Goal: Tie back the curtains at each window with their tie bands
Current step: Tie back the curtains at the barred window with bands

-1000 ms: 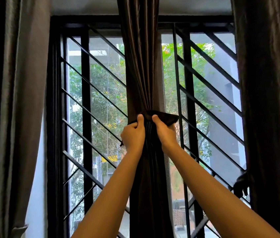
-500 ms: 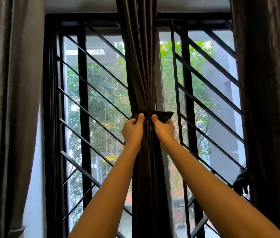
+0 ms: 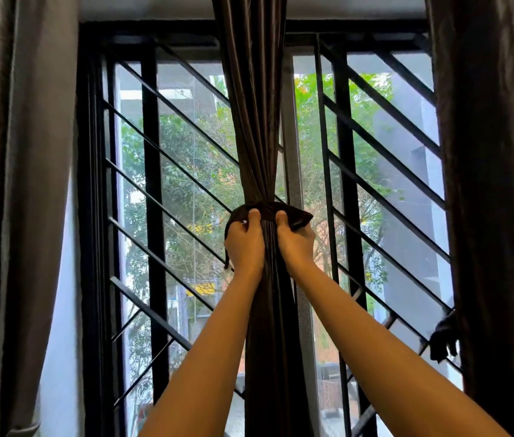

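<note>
**Step in hand: closing the tie band round the centre curtain**

The fingers point(image 3: 240, 227) of the left hand point(image 3: 244, 244) are curled, with the thumb pressed up against the tie band point(image 3: 268, 207). They pinch the band's left end against the gathered cloth. The right hand point(image 3: 295, 242) mirrors this: its thumb is up on the band and its fingers are curled round the right end, which sticks out in a short dark flap just beside the knuckles. The two hands sit close together, one on each side of the bundle.

The band runs round the centre curtain point(image 3: 255, 121) at its narrowest point, where the folds are drawn into one tight column in front of the window grille point(image 3: 343, 184). No finished knot or fastening can be seen — the hands cover the place where the ends meet.

Judgement: the wrap is made and the fastening is in progress. The next move calls for both ends to be drawn tight and secured without loosening the pinch, or the folds may spread and the band slide down.

The left curtain point(image 3: 13, 184) and right curtain point(image 3: 495, 184) hang at the frame edges. A dark bunch of fabric point(image 3: 443, 342) hangs at the right curtain's inner edge — whether it is a tie cannot be told.

No brand, label or legible writing is visible. A yellow patch point(image 3: 200, 287) outside is too blurred to read.
</note>
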Demonstrator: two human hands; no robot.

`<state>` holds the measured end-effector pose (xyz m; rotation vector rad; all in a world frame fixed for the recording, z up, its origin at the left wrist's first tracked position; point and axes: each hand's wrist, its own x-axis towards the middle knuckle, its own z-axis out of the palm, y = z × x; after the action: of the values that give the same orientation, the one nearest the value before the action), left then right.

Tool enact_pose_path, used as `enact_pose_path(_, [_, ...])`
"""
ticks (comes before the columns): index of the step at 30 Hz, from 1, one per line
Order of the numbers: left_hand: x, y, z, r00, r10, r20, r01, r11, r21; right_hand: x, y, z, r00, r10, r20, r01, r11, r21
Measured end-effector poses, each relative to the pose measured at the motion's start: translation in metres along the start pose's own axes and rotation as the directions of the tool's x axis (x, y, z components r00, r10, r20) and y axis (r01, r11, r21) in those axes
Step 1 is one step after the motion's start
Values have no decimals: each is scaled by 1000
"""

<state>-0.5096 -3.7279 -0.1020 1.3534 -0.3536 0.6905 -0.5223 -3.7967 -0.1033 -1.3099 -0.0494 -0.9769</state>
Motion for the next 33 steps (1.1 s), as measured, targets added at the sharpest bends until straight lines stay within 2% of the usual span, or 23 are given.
enact_pose_path(2, [1, 0, 2, 997, -71, 4, 71, 995, -71, 0, 0, 0, 1000, 10, -10, -10, 1000, 18])
enact_pose_path(8, [6, 2, 6, 973, -216, 84, 228, 955, -191, 6, -7, -3, 985, 174, 22, -175, 983, 63])
enact_pose_path(12, [2, 2, 11, 951, -291, 101, 308, 920, -243, 10, -8, -1, 964, 258, 61, -260, 965, 26])
enact_pose_path(17, [0, 2, 12, 917, -372, 143, 398, 849, -346, 15, -8, -6, 955, 280, 102, -278, 960, -33])
enact_pose_path(23, [5, 5, 12, 910, -403, 100, 414, 865, -284, 17, -9, -12, 923, 346, 170, -359, 932, 54])
enact_pose_path(27, [18, -2, 11, 873, -445, 198, 486, 819, -304, 22, -11, -16, 911, 337, 240, -361, 931, 63])
enact_pose_path(30, [23, -1, 9, 843, -456, 284, 524, 814, -251, 24, -21, -20, 885, 314, 344, -318, 947, -46])
enact_pose_path(33, [18, 9, 5, 827, -450, 337, 528, 828, -190, 28, -30, -28, 886, 229, 404, -173, 970, -172])
